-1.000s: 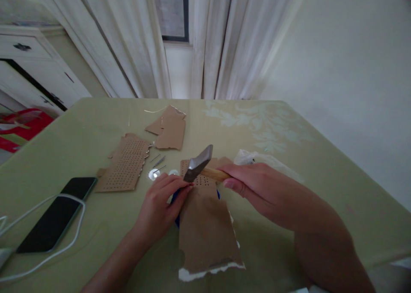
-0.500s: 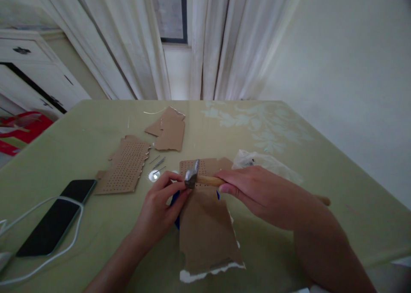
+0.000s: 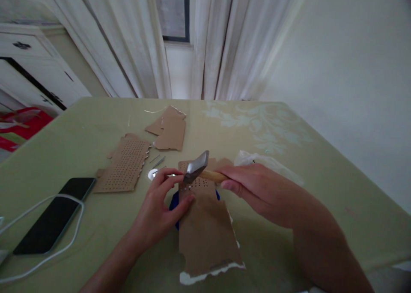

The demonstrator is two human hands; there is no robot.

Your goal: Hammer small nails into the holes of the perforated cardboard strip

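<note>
My right hand (image 3: pixel 257 192) is wrapped round the wooden handle of a hammer (image 3: pixel 196 166). The hammer's metal head is tilted over a piece of brown cardboard (image 3: pixel 207 233) with rows of small holes at its far end. On the left edge of that cardboard rests the thumb of my left hand (image 3: pixel 165 203). The fingers are apart from the thumb and close to the hammer head, which partly hides their tips. Something blue (image 3: pixel 174 201) shows from under the cardboard on both sides. The cardboard's near edge is torn and white.
Left of my hands lie a punched cardboard sheet (image 3: pixel 123 166) and several thin metal rods (image 3: pixel 158 162). Torn cardboard pieces (image 3: pixel 173 132) are farther back. A phone (image 3: pixel 56 216) with a white cable (image 3: pixel 78 233) lies at left. A clear plastic bag (image 3: pixel 272 163) is behind my right hand.
The hammer head has lifted and tilted up to the right. My left thumb has parted from the fingers and come down onto the cardboard.
</note>
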